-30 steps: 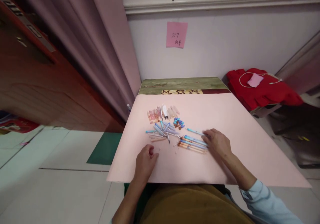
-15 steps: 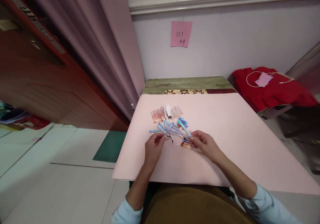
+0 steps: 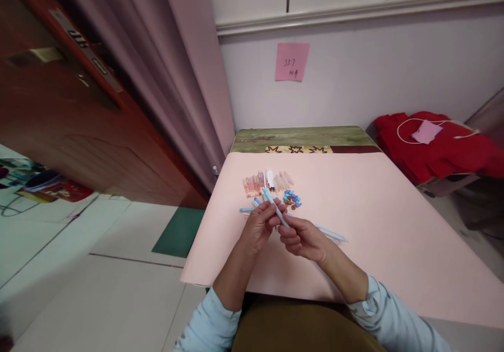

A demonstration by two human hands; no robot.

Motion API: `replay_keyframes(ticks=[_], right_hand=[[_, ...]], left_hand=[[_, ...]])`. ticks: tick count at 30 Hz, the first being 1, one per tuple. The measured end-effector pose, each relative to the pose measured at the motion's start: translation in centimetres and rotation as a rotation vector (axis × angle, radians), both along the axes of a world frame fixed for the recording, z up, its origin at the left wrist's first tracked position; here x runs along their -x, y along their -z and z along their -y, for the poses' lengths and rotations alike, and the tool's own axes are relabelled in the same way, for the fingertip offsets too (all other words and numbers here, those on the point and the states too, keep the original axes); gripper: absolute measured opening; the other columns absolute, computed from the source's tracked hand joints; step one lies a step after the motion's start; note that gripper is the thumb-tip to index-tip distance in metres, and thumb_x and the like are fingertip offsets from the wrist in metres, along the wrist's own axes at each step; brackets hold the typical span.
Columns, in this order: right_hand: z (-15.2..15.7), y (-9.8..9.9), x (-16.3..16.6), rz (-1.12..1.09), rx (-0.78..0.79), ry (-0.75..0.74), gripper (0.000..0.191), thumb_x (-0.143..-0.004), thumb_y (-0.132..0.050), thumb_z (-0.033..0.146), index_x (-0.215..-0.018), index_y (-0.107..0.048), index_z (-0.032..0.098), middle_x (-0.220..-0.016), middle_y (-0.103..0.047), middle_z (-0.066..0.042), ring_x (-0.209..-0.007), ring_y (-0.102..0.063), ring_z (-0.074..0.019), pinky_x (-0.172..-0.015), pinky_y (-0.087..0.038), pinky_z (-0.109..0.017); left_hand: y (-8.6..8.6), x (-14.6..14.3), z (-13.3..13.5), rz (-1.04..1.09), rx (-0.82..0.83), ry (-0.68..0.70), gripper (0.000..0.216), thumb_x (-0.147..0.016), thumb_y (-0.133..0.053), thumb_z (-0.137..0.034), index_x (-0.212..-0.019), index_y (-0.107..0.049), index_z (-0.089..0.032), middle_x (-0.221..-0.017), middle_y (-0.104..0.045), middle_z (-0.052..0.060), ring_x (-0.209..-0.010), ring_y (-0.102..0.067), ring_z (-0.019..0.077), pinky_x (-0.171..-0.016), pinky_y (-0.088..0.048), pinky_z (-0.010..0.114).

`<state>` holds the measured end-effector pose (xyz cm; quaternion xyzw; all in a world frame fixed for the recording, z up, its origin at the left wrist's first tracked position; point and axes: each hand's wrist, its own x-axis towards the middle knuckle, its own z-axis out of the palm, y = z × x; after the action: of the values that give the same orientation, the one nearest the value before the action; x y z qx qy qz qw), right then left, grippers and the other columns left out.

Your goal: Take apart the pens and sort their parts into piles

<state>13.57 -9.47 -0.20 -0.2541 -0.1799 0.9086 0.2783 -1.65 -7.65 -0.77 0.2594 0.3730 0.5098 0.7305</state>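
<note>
My left hand (image 3: 259,225) and my right hand (image 3: 304,240) meet above the near part of the table, both closed on one light blue pen (image 3: 280,215). The pen slants, its bright blue end pointing up and away from me. Just beyond my left hand lie blue pen parts (image 3: 247,210), partly covered by the hand. Small blue and brown pieces (image 3: 292,200) are heaped behind my right hand. To the right of that hand, a pale blue pen (image 3: 332,233) lies on the table, partly hidden.
Farther back sit rows of pinkish clear tubes (image 3: 253,183), white sticks with dark tips (image 3: 270,179) and pale clear tubes (image 3: 284,180). Pink paper (image 3: 378,268) covers the table. Red cloth (image 3: 441,158) lies beyond its right edge; a wooden door (image 3: 118,147) stands left.
My hands have come together on the light blue pen, which only my right hand held before. A pale blue pen now shows right of my right hand. The view has shifted slightly.
</note>
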Motion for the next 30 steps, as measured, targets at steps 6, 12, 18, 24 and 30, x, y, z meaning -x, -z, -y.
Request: replay_keyframes(ticks=[6,12,18,24,30], right_hand=[[0.7,1.1,-0.1,-0.012,-0.022,0.002,0.031,-0.081,-0.069,0.046,-0.084,-0.056,0.017,-0.051,-0.025,0.011,-0.042,-0.017,-0.0036,-0.039,-0.015,-0.015],[0.5,1.3,0.0,0.396,-0.335,0.174,0.039,-0.071,-0.076,0.05,-0.083,-0.06,0.017,-0.053,-0.047,0.007,-0.043,-0.036,-0.0049,-0.042,-0.027,-0.019],[-0.6,1.1,-0.6,0.44,-0.266,0.139,0.051,-0.079,-0.058,0.065,-0.087,-0.066,0.015,-0.046,-0.043,0.007,-0.037,-0.032,-0.0056,-0.038,-0.025,-0.02],[-0.3,1.5,0.2,0.553,-0.332,0.335,0.046,-0.057,-0.085,0.05,-0.074,-0.057,0.017,-0.063,-0.062,0.001,-0.054,-0.055,-0.009,-0.052,-0.042,-0.022],[-0.5,1.8,0.1,0.531,-0.304,0.243,0.052,-0.075,-0.06,0.069,-0.081,-0.06,0.017,-0.048,-0.042,0.008,-0.037,-0.029,-0.0046,-0.037,-0.02,-0.019]], left_hand=[[-0.7,-0.3,0.1,-0.036,-0.039,-0.052,0.029,-0.067,-0.079,-0.027,-0.091,-0.07,-0.014,-0.08,-0.072,0.007,-0.075,-0.066,0.0172,-0.07,-0.051,0.028],[-0.1,-1.1,-0.1,-0.157,-0.048,-0.18,0.03,-0.063,-0.081,-0.03,-0.085,-0.069,-0.013,-0.073,-0.07,0.005,-0.068,-0.064,0.0147,-0.067,-0.049,0.028],[0.4,-1.5,-0.5,-0.102,-0.005,-0.226,0.043,-0.064,-0.081,-0.029,-0.101,-0.064,-0.013,-0.079,-0.071,0.005,-0.068,-0.064,0.0141,-0.064,-0.048,0.027],[0.0,-2.4,-0.1,-0.139,-0.016,-0.35,0.091,-0.066,-0.078,-0.025,-0.143,-0.032,-0.014,-0.076,-0.071,0.003,-0.066,-0.066,0.0143,-0.065,-0.049,0.026],[0.4,-3.4,0.1,-0.246,-0.126,-0.372,0.094,-0.07,-0.074,-0.03,-0.149,-0.025,-0.021,-0.075,-0.07,0.001,-0.054,-0.061,0.0125,-0.054,-0.046,0.024]])
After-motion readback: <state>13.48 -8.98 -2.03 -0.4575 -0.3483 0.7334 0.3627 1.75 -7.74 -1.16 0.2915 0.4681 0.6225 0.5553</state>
